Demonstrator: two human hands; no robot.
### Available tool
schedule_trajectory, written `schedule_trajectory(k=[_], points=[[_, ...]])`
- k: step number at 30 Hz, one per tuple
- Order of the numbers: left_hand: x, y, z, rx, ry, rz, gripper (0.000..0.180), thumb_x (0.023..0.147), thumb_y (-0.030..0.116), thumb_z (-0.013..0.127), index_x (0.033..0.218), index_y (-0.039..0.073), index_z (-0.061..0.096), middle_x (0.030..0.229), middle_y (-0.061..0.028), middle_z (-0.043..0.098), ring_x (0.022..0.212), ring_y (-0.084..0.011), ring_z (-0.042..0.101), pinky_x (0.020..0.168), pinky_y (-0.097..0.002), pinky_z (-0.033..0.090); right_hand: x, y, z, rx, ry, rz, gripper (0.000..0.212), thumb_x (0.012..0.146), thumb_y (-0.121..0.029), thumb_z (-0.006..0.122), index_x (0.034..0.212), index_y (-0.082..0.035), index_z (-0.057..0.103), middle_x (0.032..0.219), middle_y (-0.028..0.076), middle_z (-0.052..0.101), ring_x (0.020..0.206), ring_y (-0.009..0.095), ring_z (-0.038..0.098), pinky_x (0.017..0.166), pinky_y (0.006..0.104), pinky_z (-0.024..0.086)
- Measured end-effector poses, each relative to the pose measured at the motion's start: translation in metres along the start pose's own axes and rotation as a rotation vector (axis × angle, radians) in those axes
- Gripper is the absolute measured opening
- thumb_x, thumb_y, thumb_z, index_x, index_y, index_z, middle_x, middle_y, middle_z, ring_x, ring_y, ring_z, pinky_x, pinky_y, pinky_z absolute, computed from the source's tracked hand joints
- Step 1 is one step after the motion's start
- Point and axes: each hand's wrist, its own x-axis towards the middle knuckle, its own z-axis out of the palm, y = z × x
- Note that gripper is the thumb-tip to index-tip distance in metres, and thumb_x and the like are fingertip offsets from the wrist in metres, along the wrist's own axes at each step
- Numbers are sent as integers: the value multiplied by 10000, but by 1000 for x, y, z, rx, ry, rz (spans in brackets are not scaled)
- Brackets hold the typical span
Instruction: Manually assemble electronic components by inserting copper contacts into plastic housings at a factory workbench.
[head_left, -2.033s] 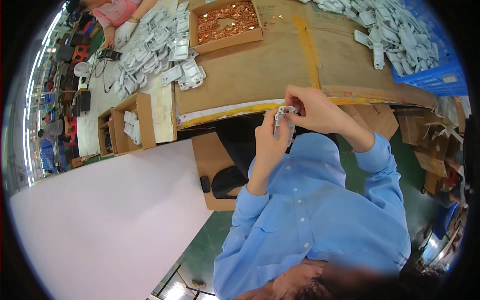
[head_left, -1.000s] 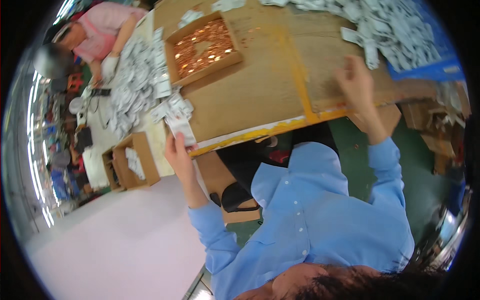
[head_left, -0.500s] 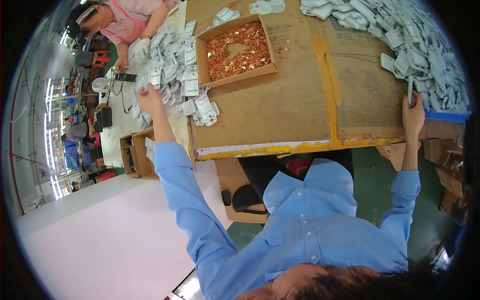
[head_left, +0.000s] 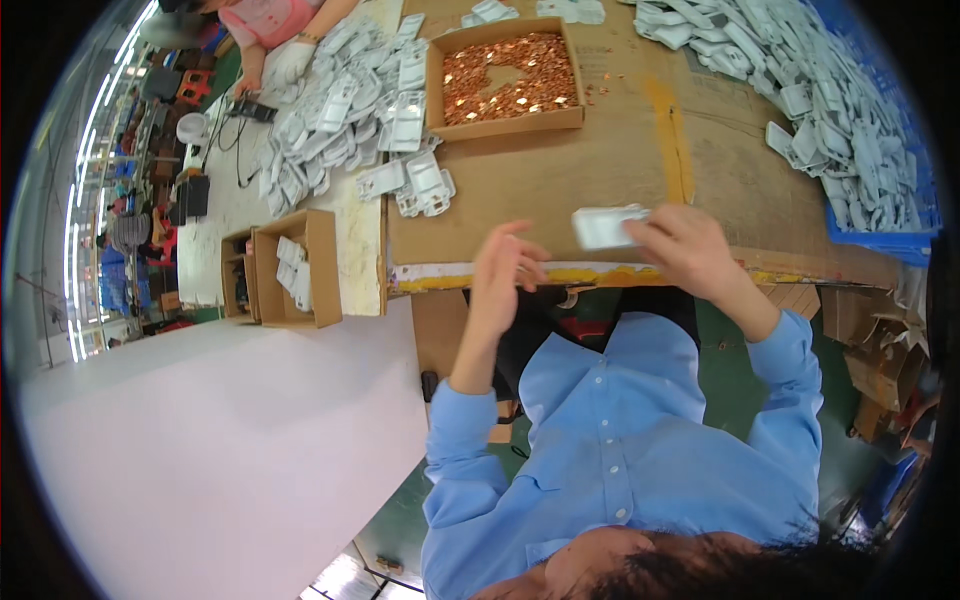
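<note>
My right hand (head_left: 683,250) pinches a white plastic housing (head_left: 603,228) by its right end, above the front of the cardboard-covered table. Left of it, my left hand (head_left: 508,270) is raised near the table's front edge, its fingers apart and nothing in them. Beyond my hands stands a cardboard box (head_left: 505,126) full of small copper-coloured metal pieces (head_left: 510,75). A few white plastic parts (head_left: 425,180) lie loose in front of that box, to the left.
A large heap of white parts (head_left: 335,105) covers the left table, where a co-worker's gloved hand (head_left: 290,62) rests. At the right, more white parts (head_left: 840,110) fill a blue crate (head_left: 885,243). A small open carton (head_left: 325,265) with some white parts stands at the left table's front.
My right hand has come from the blue crate toward the middle with a white housing in it. My left hand has left the left heap and moved right, toward my right hand.
</note>
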Motion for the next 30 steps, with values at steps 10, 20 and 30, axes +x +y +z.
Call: schedule_trajectory(k=[10,20,30], points=[[-55,-42,-13,-445,301,-51,416,946,75,558,1333,3,425,962,-98,654,701,-122,613,571,-236,476,82,-17,42,255,-128,-138,309,817,-210,719,1102,-138,622,1021,77,597,884,289,626,725,379,531],[-83,-52,6,-484,310,-22,353,921,52,579,1248,6,453,981,-126,636,761,-177,640,653,-300,540,225,132,106,-141,-333,164,168,890,-224,588,944,-77,649,911,124,663,897,315,640,762,443,520],[-96,-69,4,-413,340,-53,363,908,63,611,1234,12,461,984,-111,650,790,-146,645,717,-279,543,266,130,144,-325,-672,254,130,845,-88,585,944,-53,661,978,163,688,953,338,657,792,466,528]])
